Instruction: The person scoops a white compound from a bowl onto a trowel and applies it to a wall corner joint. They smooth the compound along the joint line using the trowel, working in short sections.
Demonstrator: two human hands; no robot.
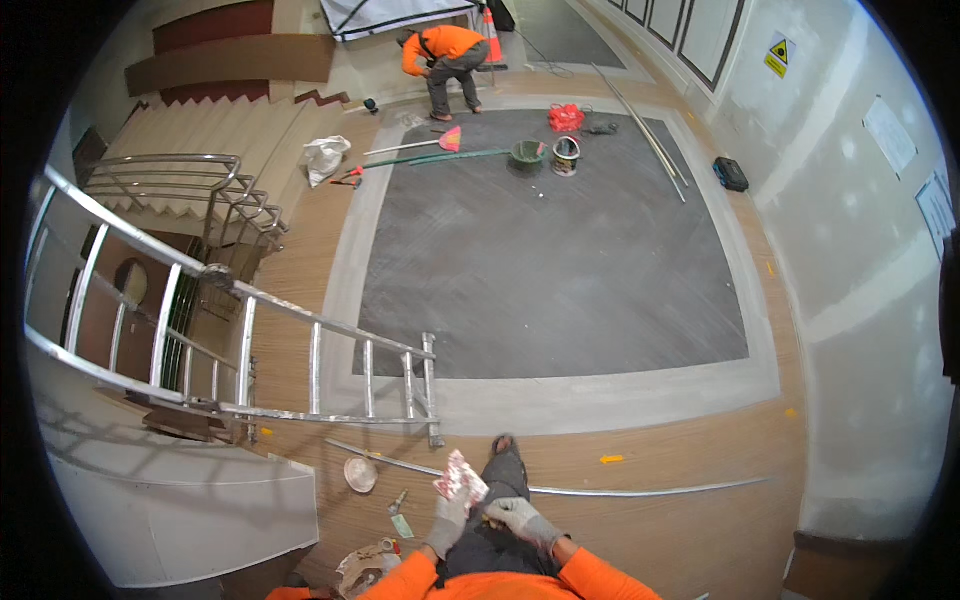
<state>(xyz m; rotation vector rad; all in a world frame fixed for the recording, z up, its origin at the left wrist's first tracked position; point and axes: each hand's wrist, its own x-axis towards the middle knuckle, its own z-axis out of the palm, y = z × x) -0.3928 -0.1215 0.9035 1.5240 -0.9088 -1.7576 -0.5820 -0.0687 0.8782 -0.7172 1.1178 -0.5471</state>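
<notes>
My left hand (452, 518), in a pale grey glove, is closed around a crumpled white-and-red sheet (461, 478), which looks like a rag or a piece of packaging. Beside it, over my dark trousers, my gloved right hand (520, 518) has its fingers curled in a pinch; anything between them is too small to name. Just beyond both hands a long thin metal strip (650, 492) lies across the wood-look floor. To the left of my hands are a round white tub (360, 475), a small handled tool (397, 503) and an open plastic bag (365, 568).
An aluminium ladder (315, 368) leans in from the left near a stairwell railing (165, 160). On the grey floor panel (560, 270) stand buckets (566, 156), a red bag (566, 118) and long poles (640, 130). A co-worker (450, 60) bends over at the back.
</notes>
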